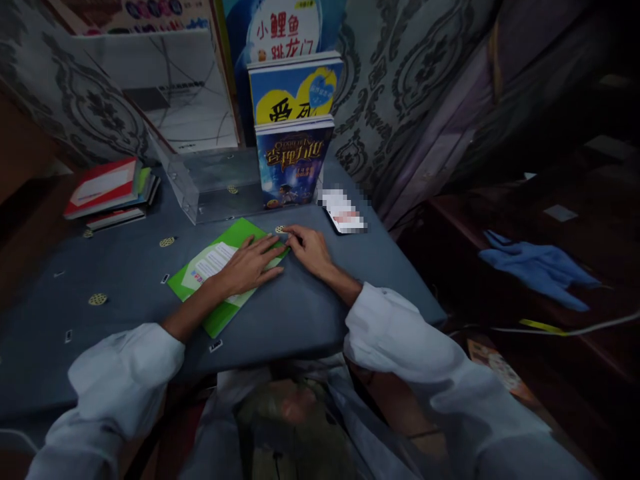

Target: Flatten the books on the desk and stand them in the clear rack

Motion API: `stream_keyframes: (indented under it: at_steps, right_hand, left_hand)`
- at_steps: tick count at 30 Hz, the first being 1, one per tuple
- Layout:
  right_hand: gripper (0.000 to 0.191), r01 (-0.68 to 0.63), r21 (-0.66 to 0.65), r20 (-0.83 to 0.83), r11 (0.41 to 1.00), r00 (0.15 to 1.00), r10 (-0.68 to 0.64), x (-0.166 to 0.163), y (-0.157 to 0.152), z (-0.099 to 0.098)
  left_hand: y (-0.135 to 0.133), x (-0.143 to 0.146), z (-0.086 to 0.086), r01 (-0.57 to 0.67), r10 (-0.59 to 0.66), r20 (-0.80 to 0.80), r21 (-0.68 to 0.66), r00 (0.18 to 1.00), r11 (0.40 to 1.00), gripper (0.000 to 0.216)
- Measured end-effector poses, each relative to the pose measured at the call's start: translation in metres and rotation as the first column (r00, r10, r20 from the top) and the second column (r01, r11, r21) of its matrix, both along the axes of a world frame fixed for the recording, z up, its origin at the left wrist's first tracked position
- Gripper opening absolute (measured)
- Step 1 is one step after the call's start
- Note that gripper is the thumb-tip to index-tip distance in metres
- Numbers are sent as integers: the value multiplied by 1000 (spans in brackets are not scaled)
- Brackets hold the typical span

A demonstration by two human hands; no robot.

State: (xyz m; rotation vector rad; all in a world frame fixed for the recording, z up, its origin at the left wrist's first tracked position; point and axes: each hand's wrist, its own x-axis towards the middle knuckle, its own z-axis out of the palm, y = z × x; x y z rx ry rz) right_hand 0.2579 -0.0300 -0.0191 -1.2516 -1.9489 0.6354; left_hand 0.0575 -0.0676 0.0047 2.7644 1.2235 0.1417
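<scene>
A thin green booklet point(200, 283) lies flat on the grey-blue table point(125, 293). My left hand point(250, 263) rests palm down on it, fingers stretched out flat toward its far right corner. My right hand point(310, 248) sits just beside that corner, fingers curled and pressed to the table at the booklet's edge; whether they pinch the corner I cannot make out. Both arms wear white sleeves.
Upright books point(294, 160) stand just behind the hands, a larger one point(295, 87) behind them. A clear plastic holder point(210, 183) sits to their left, a stack of books point(113, 190) at far left, a blurred card point(344, 212) at right. A blue cloth point(540, 267) lies on a dark surface at right.
</scene>
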Motion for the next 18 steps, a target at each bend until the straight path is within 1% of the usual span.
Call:
stream_keyframes:
  at_steps: [3,6,11,14,18]
  right_hand:
    - [32,-9,-6,-20,1000,1000,8,0,0,1]
    - [32,-12,0,-48,1000,999,12,0,0,2]
    - [31,-22,-12,-113,1000,993,21,-1,0,3]
    - [30,-20,-15,-144,1000,989,18,-1,1,3]
    - [29,-7,8,-178,1000,984,9,1,2,7]
  left_hand:
    - [-1,3,-4,-29,28,39,14,999,999,55]
    - [-2,4,-6,-55,51,78,60,996,997,49]
    - [-5,8,-2,-62,47,123,124,991,990,40]
    - [-6,11,0,-88,73,110,138,991,987,32]
    - [-7,16,-1,-116,107,64,158,992,981,31]
